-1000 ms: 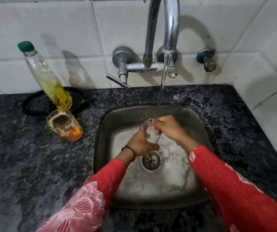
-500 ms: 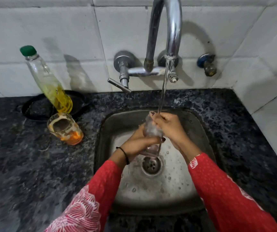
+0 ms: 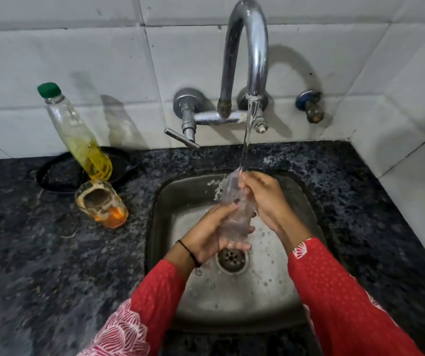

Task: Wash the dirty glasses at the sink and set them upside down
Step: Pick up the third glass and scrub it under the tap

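Dim indoor light from the front, faucet (image 3: 247, 55) shadow cast on wall tiles above the fingers (image 3: 251, 183), glare on chrome, wide-angle edge bending, glass (image 3: 234, 214) motion-blurred.

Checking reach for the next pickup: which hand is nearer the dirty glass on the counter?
Left. The left hand grips the clear glass over the sink, on the side facing the dirty glass. The right hand holds the clear glass's far side, farther away.
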A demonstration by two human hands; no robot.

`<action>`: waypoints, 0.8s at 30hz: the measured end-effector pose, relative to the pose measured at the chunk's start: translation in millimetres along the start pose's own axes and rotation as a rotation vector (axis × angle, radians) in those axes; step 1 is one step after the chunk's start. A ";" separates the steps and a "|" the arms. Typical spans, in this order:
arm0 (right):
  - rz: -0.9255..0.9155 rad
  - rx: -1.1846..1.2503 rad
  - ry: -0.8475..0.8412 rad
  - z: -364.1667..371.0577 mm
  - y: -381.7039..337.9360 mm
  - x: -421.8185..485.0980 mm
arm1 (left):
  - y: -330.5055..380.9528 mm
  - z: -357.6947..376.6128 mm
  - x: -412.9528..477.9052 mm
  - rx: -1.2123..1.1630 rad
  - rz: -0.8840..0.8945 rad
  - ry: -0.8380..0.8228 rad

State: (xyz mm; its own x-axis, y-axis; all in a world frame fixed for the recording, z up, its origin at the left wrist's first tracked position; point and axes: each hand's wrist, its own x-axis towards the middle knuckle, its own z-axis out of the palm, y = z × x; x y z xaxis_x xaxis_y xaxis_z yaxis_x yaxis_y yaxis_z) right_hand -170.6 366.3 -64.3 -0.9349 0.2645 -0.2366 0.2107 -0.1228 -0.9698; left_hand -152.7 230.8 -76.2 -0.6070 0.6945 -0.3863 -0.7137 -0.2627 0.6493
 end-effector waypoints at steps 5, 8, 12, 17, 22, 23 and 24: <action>-0.135 -0.579 -0.093 -1.5 -8.4 4.1 | -3.9 -0.6 7.4 0.424 0.028 0.231; -0.095 -0.548 -0.142 -0.5 -10.8 1.4 | -8.7 -11.9 15.9 0.967 0.227 0.412; -0.043 0.001 -0.170 -1.8 -7.0 -6.3 | 5.2 -6.5 -0.1 0.124 -0.010 0.059; -0.138 -0.547 -0.161 -2.0 -0.5 -6.1 | -7.8 -5.4 4.5 0.660 0.097 0.292; -0.070 -0.239 -0.122 -2.2 -3.0 -7.7 | 0.8 -1.1 4.4 0.464 0.107 0.218; -0.033 -0.057 -0.133 -4.8 -3.9 -8.5 | 7.4 1.6 -0.8 0.279 0.045 0.117; 0.003 0.077 -0.159 -6.7 -4.8 -9.2 | 11.3 0.6 -3.9 0.169 0.013 0.037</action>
State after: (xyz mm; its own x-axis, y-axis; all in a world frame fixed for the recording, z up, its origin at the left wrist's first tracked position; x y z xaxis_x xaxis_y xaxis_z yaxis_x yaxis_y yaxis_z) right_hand -161.1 370.8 -57.8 -0.9690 0.1107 -0.2208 0.1963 -0.1979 -0.9604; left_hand -158.1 225.6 -67.0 -0.6305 0.6659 -0.3988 -0.6387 -0.1532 0.7540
